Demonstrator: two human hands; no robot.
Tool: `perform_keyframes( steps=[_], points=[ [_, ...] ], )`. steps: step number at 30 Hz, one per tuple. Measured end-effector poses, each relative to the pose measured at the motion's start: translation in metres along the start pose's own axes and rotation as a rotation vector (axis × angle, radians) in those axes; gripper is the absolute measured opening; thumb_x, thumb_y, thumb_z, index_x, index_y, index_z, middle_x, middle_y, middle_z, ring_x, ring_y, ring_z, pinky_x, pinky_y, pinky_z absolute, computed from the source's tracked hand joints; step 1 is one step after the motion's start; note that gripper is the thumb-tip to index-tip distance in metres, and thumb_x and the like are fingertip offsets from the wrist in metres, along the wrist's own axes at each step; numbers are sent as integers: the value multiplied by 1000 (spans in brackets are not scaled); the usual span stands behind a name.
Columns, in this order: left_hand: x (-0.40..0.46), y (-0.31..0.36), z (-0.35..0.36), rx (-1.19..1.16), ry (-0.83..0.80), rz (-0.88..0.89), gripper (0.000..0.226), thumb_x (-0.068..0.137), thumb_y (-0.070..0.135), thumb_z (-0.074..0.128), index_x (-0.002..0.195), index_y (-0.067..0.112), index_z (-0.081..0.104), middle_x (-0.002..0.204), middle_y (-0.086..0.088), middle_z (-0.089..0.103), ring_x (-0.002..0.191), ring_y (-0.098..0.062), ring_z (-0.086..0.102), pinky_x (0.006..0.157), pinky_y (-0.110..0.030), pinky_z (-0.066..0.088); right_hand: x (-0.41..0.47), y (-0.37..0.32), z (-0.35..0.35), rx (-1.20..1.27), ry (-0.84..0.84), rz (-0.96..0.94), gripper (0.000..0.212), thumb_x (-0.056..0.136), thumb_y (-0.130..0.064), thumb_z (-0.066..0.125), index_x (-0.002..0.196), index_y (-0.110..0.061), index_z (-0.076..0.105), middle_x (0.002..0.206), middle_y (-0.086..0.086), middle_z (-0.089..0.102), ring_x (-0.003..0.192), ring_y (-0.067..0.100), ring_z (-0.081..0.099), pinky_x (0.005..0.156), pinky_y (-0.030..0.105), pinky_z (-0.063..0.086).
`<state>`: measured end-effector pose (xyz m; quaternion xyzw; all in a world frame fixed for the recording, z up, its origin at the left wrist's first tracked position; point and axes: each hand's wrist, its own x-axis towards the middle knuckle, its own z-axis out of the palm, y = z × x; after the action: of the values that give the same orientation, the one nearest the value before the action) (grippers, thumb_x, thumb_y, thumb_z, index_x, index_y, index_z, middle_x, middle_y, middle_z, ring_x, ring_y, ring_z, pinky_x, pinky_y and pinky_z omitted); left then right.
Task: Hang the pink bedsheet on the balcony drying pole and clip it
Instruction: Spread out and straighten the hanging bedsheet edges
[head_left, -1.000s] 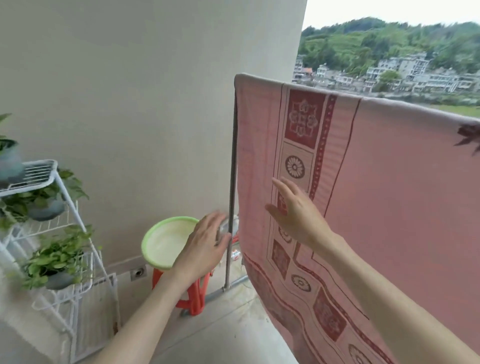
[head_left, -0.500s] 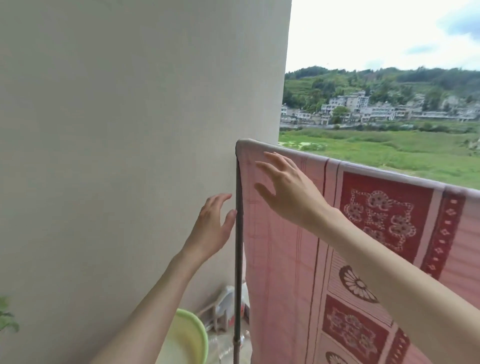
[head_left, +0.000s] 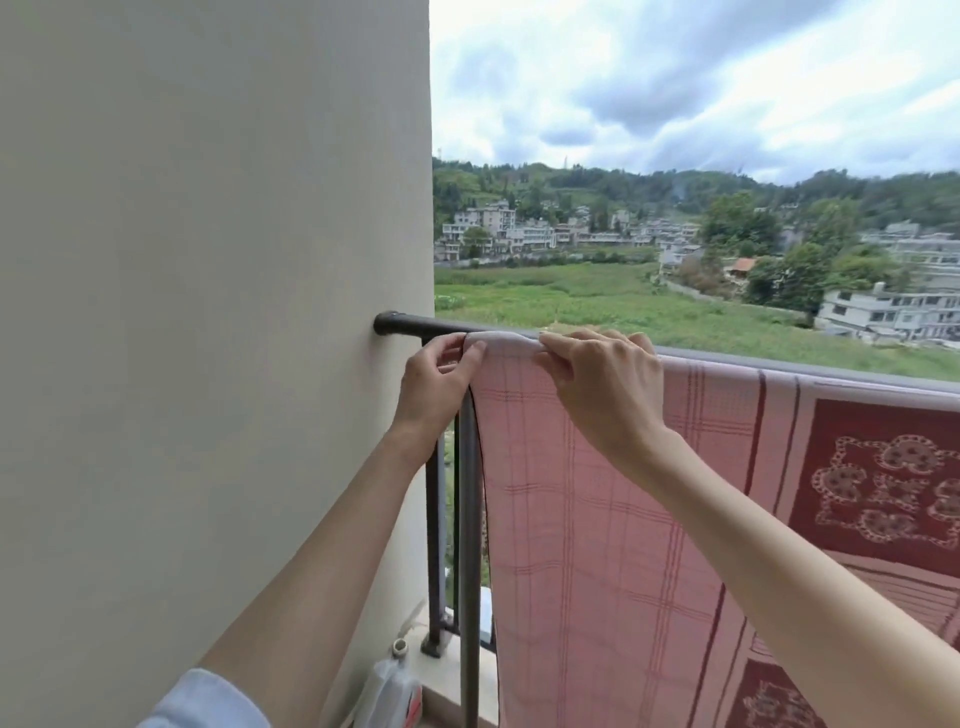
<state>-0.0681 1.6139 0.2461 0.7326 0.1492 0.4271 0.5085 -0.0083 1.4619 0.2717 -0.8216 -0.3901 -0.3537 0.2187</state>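
The pink bedsheet (head_left: 613, 519), checked with dark red flower panels, hangs over a dark horizontal pole (head_left: 410, 326) that runs from the wall to the right. My left hand (head_left: 436, 384) pinches the sheet's left top corner at the pole. My right hand (head_left: 602, 384) lies over the top fold just to the right, fingers curled over the pole and cloth. No clip is visible.
A beige wall (head_left: 208, 312) fills the left side. Dark vertical railing bars (head_left: 467, 545) stand below the pole's left end. A white plastic bottle (head_left: 389, 691) sits on the ledge at the bottom. Fields and houses lie beyond.
Both hands rose from in front of the sheet up to the pole and took hold of the sheet's top left corner. The view tilted upward.
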Motion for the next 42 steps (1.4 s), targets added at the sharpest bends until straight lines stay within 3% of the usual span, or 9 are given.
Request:
perform_keyframes(
  steps=[4, 8, 12, 19, 23, 27, 31, 35, 42],
  points=[
    [14, 2, 3, -113, 53, 58, 7, 82, 25, 68, 87, 20, 67, 83, 9, 66, 78, 0, 61, 65, -7, 49, -1, -4, 6, 66, 105, 7, 28, 95, -33, 48, 99, -21, 73, 105, -3, 72, 92, 25, 65, 81, 32, 34],
    [17, 3, -8, -141, 116, 112, 16, 80, 17, 70, 71, 29, 64, 72, 11, 66, 72, -4, 61, 73, -17, 52, -4, -9, 5, 147, 182, -45, 21, 91, -24, 55, 91, -15, 75, 96, 0, 75, 94, 25, 66, 82, 36, 40],
    [2, -2, -20, -188, 115, 153, 19, 82, 18, 67, 70, 32, 62, 72, 11, 65, 76, -13, 61, 78, -29, 52, -12, -21, 4, 167, 307, -104, 15, 86, -17, 61, 90, -11, 75, 90, 1, 75, 94, 23, 67, 84, 40, 45],
    [-38, -25, -37, -316, -16, 198, 9, 82, 24, 65, 81, 33, 63, 74, 20, 68, 72, 4, 62, 69, -9, 47, -51, -19, 25, 205, 416, -261, 17, 88, -15, 61, 97, -10, 74, 103, 1, 72, 103, 19, 65, 93, 40, 44],
    [-65, -59, -25, -313, -277, 6, 36, 74, 28, 69, 107, 26, 55, 95, 10, 68, 87, -2, 66, 74, -14, 52, -83, -11, 56, 106, 265, -220, 21, 86, -9, 65, 106, -9, 71, 122, 8, 63, 121, 26, 54, 105, 48, 38],
    [-96, -103, -9, -132, -373, -105, 17, 83, 13, 66, 100, 15, 64, 94, 3, 70, 88, -12, 67, 80, -18, 52, -141, -6, 95, 79, 35, -118, 40, 84, -15, 67, 122, -9, 60, 134, 8, 55, 124, 25, 52, 101, 46, 44],
    [-135, -147, 4, -62, -360, -246, 7, 83, 8, 64, 84, 13, 69, 76, 2, 69, 69, -5, 62, 66, -11, 46, -209, -10, 132, 118, -264, 110, 64, 79, -37, 70, 133, -11, 48, 140, 6, 49, 124, 25, 51, 96, 41, 48],
    [-171, -174, 16, -12, -508, -320, 17, 87, 8, 60, 99, 10, 71, 89, 2, 70, 75, 2, 63, 74, -6, 46, -271, -12, 172, 175, -542, 373, 91, 75, -62, 60, 144, -10, 30, 149, 5, 35, 135, 22, 38, 106, 37, 37],
    [-207, -222, 16, -51, -545, -348, 28, 91, -2, 47, 99, 16, 68, 97, 5, 71, 88, 5, 63, 84, -12, 47, -296, 3, 225, 244, -339, 736, 24, 92, -18, 53, 110, -4, 60, 112, 13, 64, 103, 33, 57, 87, 38, 47]
  ],
)
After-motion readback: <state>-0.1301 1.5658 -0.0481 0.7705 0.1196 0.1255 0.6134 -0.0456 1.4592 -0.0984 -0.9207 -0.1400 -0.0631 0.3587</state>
